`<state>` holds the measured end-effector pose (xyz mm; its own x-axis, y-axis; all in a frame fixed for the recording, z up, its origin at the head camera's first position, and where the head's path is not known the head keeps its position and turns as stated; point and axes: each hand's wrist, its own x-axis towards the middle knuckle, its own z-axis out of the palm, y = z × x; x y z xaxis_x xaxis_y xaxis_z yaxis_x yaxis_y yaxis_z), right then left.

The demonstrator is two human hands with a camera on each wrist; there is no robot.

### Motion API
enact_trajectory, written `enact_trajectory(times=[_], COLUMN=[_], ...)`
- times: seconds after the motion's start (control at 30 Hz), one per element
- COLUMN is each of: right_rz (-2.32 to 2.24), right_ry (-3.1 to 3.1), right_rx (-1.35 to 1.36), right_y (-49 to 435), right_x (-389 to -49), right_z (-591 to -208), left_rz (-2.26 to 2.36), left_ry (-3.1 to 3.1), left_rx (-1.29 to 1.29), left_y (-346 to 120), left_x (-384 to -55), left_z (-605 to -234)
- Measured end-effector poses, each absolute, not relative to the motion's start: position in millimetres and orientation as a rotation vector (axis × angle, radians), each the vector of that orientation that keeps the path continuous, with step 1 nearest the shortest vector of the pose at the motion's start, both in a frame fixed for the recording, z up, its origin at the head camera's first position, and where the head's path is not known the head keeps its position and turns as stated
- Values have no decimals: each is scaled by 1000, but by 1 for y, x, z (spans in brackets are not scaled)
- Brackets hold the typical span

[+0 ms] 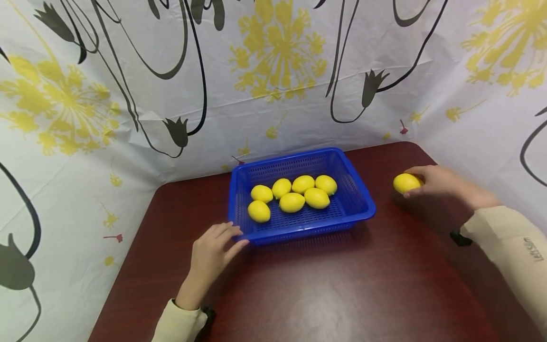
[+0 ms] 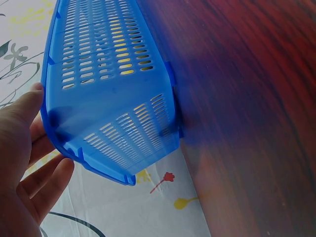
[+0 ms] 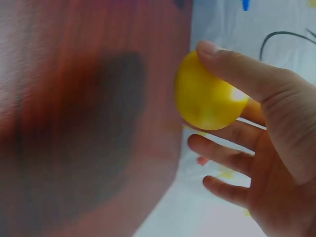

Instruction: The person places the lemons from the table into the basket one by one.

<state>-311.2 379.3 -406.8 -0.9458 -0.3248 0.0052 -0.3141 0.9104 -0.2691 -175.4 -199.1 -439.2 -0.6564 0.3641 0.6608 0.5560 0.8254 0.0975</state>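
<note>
My right hand (image 1: 433, 181) holds a yellow lemon (image 1: 406, 183) to the right of the basket, over the table. The right wrist view shows the thumb on one side of this lemon (image 3: 210, 96) and fingers on the other, while the lower fingers stay off it. A blue plastic basket (image 1: 299, 231) with slotted walls stands at the middle of the table, and several yellow lemons (image 1: 292, 203) lie in it. At its near left corner is my left hand (image 1: 215, 251), its thumb and relaxed fingertips resting at the rim (image 2: 45, 106).
The dark red wooden table (image 1: 342, 289) has rounded far corners. White cloth (image 1: 273, 114) printed with yellow and grey flowers hangs behind it and on both sides. A dark band (image 1: 461, 238) sits at the right wrist by the cream sleeve (image 1: 508, 237).
</note>
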Motion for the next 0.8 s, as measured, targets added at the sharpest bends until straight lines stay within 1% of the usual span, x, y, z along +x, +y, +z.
enact_trajectory(times=[0.33,0.8], right_rz=[-412,-357], right_ry=[2955,2955], right_rx=[-572,-609], right_y=[361,311], right_x=[-314,-315], right_z=[-368,-318], left_rz=[-387,-388], left_ry=[-2366,-2360], left_rx=[-664,-667], left_y=[-199,-198], left_x=[-176,-176], left_z=[-439,-439])
